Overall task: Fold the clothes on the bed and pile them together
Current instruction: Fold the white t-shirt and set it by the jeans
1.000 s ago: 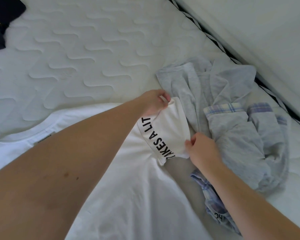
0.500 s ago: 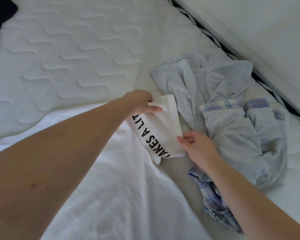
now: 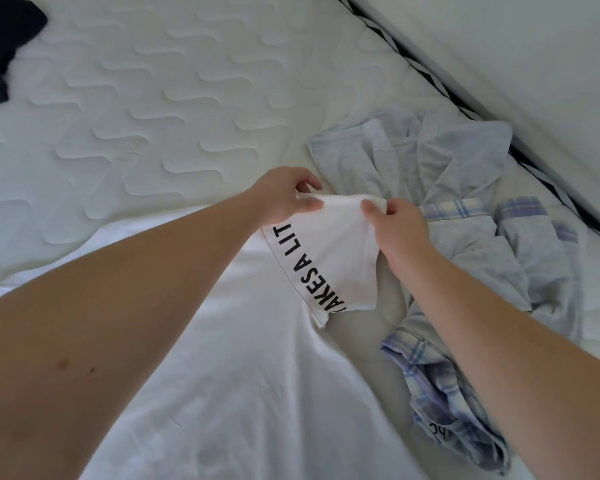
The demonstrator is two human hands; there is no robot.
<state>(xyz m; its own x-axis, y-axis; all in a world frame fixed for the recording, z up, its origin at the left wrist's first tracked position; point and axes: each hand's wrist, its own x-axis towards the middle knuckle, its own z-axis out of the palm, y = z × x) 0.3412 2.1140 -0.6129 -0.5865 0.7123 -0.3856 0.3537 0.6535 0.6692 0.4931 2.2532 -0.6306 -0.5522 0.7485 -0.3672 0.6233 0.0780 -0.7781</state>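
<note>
A white T-shirt (image 3: 229,375) lies spread on the mattress in front of me. Its sleeve (image 3: 326,258), with black letters along the hem, is folded back over the body. My left hand (image 3: 284,199) pinches the sleeve's far left corner. My right hand (image 3: 392,226) pinches the sleeve's far right corner, close beside the left. A crumpled grey pyjama set with blue plaid trim (image 3: 471,244) lies to the right, partly under my right arm.
The white quilted mattress (image 3: 146,109) stretches to the far left. A dark navy garment (image 3: 0,46) sits at the top left corner. The bed's dark striped edge (image 3: 430,77) and a white wall run along the right.
My right hand left the sleeve's near edge and moved up to pinch its far corner next to the left hand. The sleeve's top edge is now raised between both hands.
</note>
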